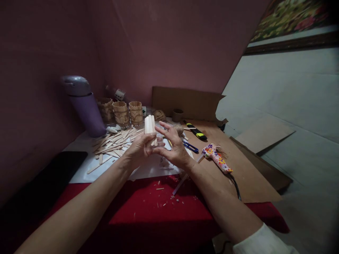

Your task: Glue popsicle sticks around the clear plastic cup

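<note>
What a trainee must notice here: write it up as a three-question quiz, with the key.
1. Multiple choice. What does the left grip hold?
a) a ball of twine
b) a row of pale sticks
c) a blue cutter

2. True or false. The flowered glue gun lies on the brown cardboard.

3. Fill in the blank. The body of the tall flask by the wall is ______.

Key: 1. b; 2. true; 3. purple
</note>
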The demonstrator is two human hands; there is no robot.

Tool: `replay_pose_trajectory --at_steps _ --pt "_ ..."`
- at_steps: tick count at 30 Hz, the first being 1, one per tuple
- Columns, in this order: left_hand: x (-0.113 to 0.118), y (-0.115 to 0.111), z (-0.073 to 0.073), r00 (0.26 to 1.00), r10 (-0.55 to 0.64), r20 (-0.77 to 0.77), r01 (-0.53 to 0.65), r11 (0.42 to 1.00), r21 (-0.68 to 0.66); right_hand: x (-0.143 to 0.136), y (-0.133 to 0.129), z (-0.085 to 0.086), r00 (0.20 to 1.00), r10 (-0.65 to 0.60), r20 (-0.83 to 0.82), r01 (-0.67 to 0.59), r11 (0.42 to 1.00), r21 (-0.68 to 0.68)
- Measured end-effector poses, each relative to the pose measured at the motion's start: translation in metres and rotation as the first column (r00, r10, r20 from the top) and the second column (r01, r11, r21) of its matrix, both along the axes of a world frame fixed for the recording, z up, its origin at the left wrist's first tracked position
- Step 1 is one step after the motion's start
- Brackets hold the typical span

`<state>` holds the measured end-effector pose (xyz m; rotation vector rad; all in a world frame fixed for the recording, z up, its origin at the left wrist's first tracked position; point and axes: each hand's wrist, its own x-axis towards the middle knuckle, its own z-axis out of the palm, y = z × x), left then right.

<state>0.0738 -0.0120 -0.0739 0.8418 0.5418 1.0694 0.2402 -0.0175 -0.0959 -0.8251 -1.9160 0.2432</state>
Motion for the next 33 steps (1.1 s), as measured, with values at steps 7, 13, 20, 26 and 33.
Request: replay_pose_trajectory --at_steps 7,13,20,26,33 --pt "-0.002 0.006 -0.008 1.0 -0.011 -0.002 0.011 1.0 0.004 -0.001 0.002 -0.006 1.0 -0.006 -0.016 0.006 1.0 0.012" --pt "-0.002 0.008 -0.01 0.999 -0.042 -0.014 0.042 0.999 0.015 0.0 0.001 -0.005 1.0 0.008 -0.017 -0.008 1.0 0.025" --pt "-0.002 0.004 -0.009 0.999 -0.045 -0.012 0.045 0.997 0.064 0.002 -0.001 -0.003 0.999 0.029 -0.015 -0.028 0.999 0.027" --pt "-0.001 0.004 -0.009 0.999 -0.044 -0.013 0.045 0.995 0.085 0.001 0.001 -0.005 1.0 0.016 0.018 -0.017 0.998 0.066" --pt "0.0 0.006 -0.012 0.999 -0.004 -0.041 0.009 0.993 0.117 0.0 0.0 -0.008 0.998 0.002 0.058 -0.007 0.996 0.09"
